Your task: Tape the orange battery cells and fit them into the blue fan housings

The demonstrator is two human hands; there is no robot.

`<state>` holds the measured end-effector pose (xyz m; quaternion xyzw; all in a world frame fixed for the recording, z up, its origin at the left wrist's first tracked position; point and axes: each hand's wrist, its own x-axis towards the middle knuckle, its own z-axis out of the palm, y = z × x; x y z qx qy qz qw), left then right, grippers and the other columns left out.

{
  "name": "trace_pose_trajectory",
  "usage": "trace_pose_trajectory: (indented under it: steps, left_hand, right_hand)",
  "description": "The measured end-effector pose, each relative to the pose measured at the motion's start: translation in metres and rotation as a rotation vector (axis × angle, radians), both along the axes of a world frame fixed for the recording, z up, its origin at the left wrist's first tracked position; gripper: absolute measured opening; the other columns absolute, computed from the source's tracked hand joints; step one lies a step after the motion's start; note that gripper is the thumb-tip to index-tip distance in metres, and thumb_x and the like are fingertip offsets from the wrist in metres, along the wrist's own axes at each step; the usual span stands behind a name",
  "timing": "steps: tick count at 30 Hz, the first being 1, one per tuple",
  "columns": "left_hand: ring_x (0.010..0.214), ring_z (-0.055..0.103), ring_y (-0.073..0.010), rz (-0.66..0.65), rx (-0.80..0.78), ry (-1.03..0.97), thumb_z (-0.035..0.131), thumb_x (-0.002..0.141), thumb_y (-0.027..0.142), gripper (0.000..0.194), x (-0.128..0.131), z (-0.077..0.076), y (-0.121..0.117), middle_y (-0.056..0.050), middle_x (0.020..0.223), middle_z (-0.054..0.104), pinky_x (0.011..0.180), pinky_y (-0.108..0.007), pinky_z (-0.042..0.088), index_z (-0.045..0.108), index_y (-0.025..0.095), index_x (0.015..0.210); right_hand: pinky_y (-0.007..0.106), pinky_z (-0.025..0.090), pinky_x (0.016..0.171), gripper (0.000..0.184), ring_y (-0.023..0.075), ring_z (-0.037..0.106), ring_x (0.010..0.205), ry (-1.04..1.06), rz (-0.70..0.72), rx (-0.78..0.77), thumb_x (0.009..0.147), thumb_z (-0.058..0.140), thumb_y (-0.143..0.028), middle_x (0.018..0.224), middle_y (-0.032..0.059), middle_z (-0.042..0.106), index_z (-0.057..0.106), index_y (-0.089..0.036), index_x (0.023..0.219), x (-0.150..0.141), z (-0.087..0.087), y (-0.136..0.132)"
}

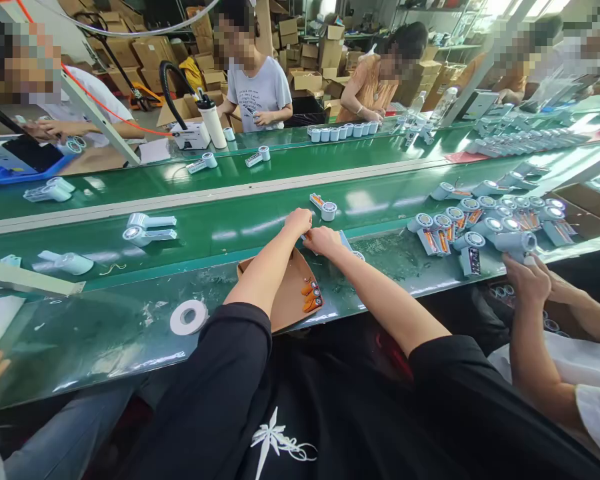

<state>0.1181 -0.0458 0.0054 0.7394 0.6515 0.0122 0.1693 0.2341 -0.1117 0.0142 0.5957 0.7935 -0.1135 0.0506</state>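
My left hand (298, 221) and my right hand (323, 240) meet at the far edge of a brown cardboard tray (286, 293), on the green bench. Together they grip a pale blue fan part (347, 243), mostly hidden behind the fingers. Its round end (359, 255) pokes out to the right. Several orange pieces (311, 297) lie in the tray near my right forearm. Just beyond my hands, an open pale blue hand-held fan (324, 207) with an orange inside lies on the green conveyor belt (260, 220).
A white tape roll (189, 317) lies left of the tray. Many open fans (485, 223) are heaped at the right, where a co-worker's hand (527, 279) holds one. More fans (147, 229) ride the belt at left. People work across the belts among cardboard boxes.
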Motion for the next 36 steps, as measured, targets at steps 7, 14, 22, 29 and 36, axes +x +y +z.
trace_pose_trajectory:
  steps: [7,14,22,29,36]
  left_hand:
    - [0.110,0.070,-0.0223,-0.022,0.004,0.026,0.070,0.100,0.038,0.027,0.003,0.011,-0.005,-0.008,0.121,0.072,0.098,-0.044,0.059,0.070,0.018,0.117]
    - [0.110,0.072,-0.0243,-0.009,0.068,-0.057,0.070,0.098,0.028,0.014,0.008,0.010,-0.016,-0.011,0.113,0.077,0.100,-0.040,0.057,0.076,0.017,0.105]
    - [0.130,0.065,-0.0228,0.113,0.349,-0.288,0.053,0.102,0.034,0.040,-0.091,0.015,-0.113,-0.008,0.140,0.071,0.114,-0.034,0.048,0.067,0.021,0.137]
    - [0.131,0.065,-0.0321,0.532,0.415,-0.134,0.048,0.097,0.054,0.048,-0.250,-0.061,-0.330,-0.011,0.131,0.075,0.117,-0.048,0.050,0.076,0.021,0.117]
    - [0.152,0.046,-0.0343,0.406,0.302,-0.084,0.052,0.099,0.055,0.054,-0.253,-0.082,-0.392,-0.012,0.156,0.058,0.123,-0.054,0.044,0.067,0.020,0.137]
  right_hand:
    - [0.036,0.055,0.093,0.042,0.0314,0.072,0.119,0.025,-0.003,-0.007,0.099,0.058,-0.037,0.131,0.0150,0.075,0.072,-0.027,0.137,-0.001,-0.002,-0.007]
    - [0.041,0.053,0.102,0.043,0.0329,0.067,0.127,-0.001,0.041,0.005,0.099,0.060,-0.033,0.135,0.0201,0.072,0.070,-0.018,0.137,-0.005,-0.008,-0.005]
    - [0.036,0.053,0.099,0.037,0.0312,0.068,0.124,-0.014,0.147,0.013,0.103,0.054,-0.034,0.135,0.0175,0.072,0.074,-0.019,0.132,0.010,-0.010,0.004]
    - [0.041,0.049,0.101,0.044,0.0325,0.066,0.122,0.054,0.130,0.056,0.104,0.055,-0.031,0.133,0.0171,0.074,0.066,-0.018,0.144,0.004,-0.002,0.048]
    - [0.060,0.045,0.106,0.041,0.0434,0.061,0.129,0.079,0.099,0.027,0.102,0.051,-0.033,0.136,0.0252,0.069,0.072,-0.018,0.134,-0.011,0.011,0.057]
